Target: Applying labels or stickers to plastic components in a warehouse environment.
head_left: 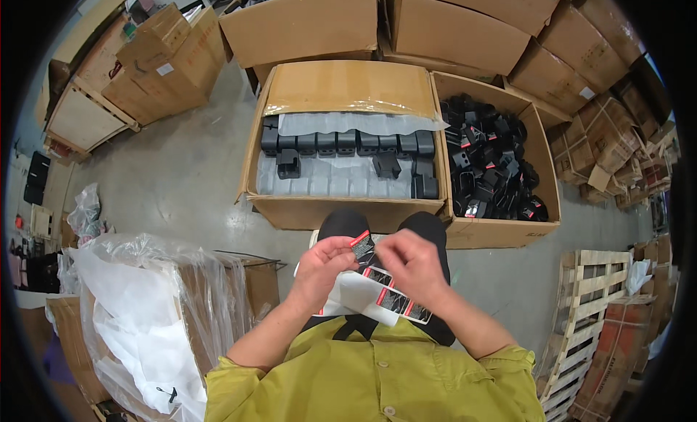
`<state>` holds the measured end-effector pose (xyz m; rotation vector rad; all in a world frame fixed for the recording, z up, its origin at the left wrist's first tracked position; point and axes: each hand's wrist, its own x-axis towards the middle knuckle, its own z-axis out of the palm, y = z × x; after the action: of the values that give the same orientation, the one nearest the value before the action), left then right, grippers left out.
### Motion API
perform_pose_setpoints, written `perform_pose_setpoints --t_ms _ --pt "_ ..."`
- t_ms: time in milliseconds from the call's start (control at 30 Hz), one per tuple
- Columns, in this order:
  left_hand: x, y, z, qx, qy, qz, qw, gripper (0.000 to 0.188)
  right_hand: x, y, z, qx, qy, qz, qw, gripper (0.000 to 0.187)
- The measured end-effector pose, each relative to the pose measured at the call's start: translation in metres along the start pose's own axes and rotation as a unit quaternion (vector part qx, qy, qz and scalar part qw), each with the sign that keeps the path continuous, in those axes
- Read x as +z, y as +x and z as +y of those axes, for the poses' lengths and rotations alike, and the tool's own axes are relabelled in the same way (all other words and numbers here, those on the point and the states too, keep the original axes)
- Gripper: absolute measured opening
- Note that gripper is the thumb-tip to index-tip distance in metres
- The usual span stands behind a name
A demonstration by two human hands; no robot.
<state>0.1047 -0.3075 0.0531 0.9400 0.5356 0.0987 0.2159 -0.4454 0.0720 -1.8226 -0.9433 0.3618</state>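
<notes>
Over my lap, my left hand (pixel 324 268) is closed, its thumb and fingers pinching a small black label with a red strip (pixel 362 246). My right hand (pixel 412 262) is closed in a pinch close to that label's right side; what lies between its fingertips is hidden. Beneath both hands, a white backing sheet (pixel 356 294) rests on my thighs, partly curled. More black-and-red labels (pixel 393 300) are on it, to the right.
Ahead stands an open carton (pixel 341 210) holding rows of black plastic parts (pixel 327 142) on white foam sheeting. Beside it, another carton (pixel 501 235) is heaped with labelled black parts (pixel 490 157). A plastic-wrapped box (pixel 145 313) is at left, a wooden pallet (pixel 592 306) at right.
</notes>
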Motion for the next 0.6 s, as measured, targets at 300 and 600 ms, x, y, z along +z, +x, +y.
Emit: perform_pose_setpoints --t_ms 300,600 --pt "0.000 0.040 0.005 -0.068 0.106 -0.025 0.992 0.034 -0.013 0.027 0.031 0.181 0.129 -0.060 0.973 0.008" --pt "-0.034 0.210 -0.017 0.210 0.677 0.024 0.705 0.060 -0.021 0.028 0.101 0.065 -0.006 0.111 0.992 0.022"
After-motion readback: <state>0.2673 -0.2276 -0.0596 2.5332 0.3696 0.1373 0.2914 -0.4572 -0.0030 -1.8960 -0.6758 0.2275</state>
